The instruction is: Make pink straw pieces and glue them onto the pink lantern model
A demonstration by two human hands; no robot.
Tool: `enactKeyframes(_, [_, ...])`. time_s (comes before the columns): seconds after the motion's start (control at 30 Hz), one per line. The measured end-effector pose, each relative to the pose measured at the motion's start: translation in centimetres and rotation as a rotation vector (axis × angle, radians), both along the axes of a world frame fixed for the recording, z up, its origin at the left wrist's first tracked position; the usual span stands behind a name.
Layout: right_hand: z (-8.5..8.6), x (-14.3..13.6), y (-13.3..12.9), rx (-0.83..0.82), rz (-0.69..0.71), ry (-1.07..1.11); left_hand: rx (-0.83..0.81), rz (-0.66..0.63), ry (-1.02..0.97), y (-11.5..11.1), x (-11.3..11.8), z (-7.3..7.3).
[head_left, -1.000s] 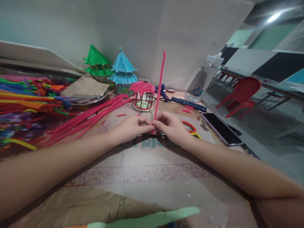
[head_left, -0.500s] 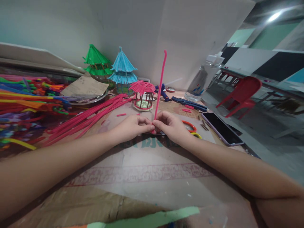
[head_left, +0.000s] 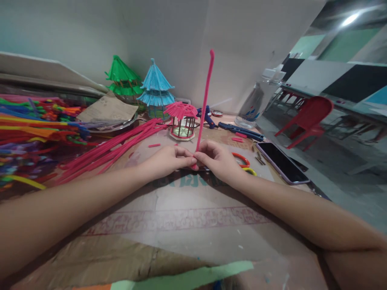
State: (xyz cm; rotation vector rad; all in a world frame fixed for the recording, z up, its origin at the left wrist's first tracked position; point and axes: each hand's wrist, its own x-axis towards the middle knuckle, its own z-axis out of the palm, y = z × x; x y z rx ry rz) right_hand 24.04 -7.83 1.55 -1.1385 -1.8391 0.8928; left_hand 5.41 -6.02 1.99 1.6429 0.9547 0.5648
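Note:
A pink pipe cleaner (head_left: 205,98) stands nearly upright between my hands, its top end bent over slightly. My left hand (head_left: 177,158) pinches it near the lower end, and my right hand (head_left: 216,158) grips it right beside the left fingertips. A short pink end shows beneath the fingers. Just behind my hands sits a small pavilion model (head_left: 182,123) with a pink pipe-cleaner roof on thin brown posts. Scissors with orange and yellow handles (head_left: 242,160) lie partly hidden behind my right hand.
Loose pink pipe cleaners (head_left: 111,151) and a multicoloured pile (head_left: 39,133) lie left. Blue-roofed (head_left: 155,88) and green-roofed (head_left: 122,76) models stand behind. A glue gun (head_left: 208,117), blue-handled tool (head_left: 238,131), clear bottle (head_left: 254,102) and phone (head_left: 282,163) are at the right.
The upright pipe cleaner's top has risen a little and shifted slightly right. Both hands stay pinched together in almost the same place.

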Motion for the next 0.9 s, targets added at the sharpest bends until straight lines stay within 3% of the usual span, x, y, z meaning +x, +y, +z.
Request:
enactKeyframes(0.47, [0.11,-0.02,0.19,-0.106,0.040,0.091,0.060,0.008,0.035,0.09,0.00,0.18])
enactKeyframes(0.9, [0.00,0.11,0.33,-0.015,0.002,-0.004,0.116,0.022,0.067,-0.01,0.07,0.05])
